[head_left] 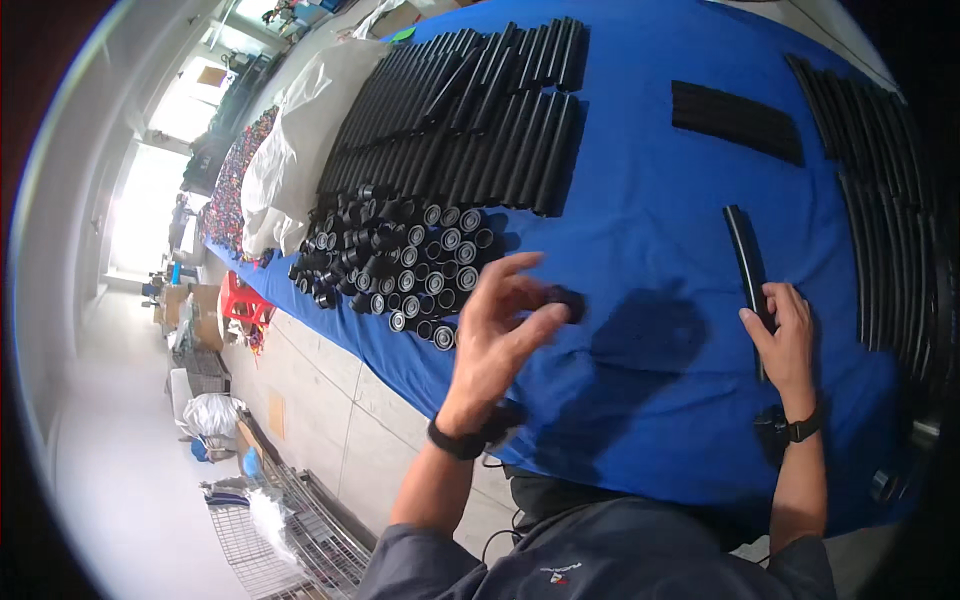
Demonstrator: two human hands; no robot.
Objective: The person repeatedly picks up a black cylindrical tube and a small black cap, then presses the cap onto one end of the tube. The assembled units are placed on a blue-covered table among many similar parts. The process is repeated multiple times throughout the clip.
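My left hand (505, 325) is raised over the blue cloth, pinching a small black round cap (566, 303) between thumb and fingers. On the right, my right hand (782, 335) grips the near end of a black tube (744, 250), which lies along the cloth and points away from me. Just left of my left hand spreads a heap of black caps (410, 262), several of them standing with their ringed round faces up. Behind that heap, many black tubes (500, 150) lie side by side in rows.
The blue cloth (630, 180) covers a long table. A flat group of black strips (738, 122) lies at the far right, with more tube rows (885, 210) along the right edge. A white plastic sheet (300, 150) borders the far left. A wire rack (270, 530) stands on the floor.
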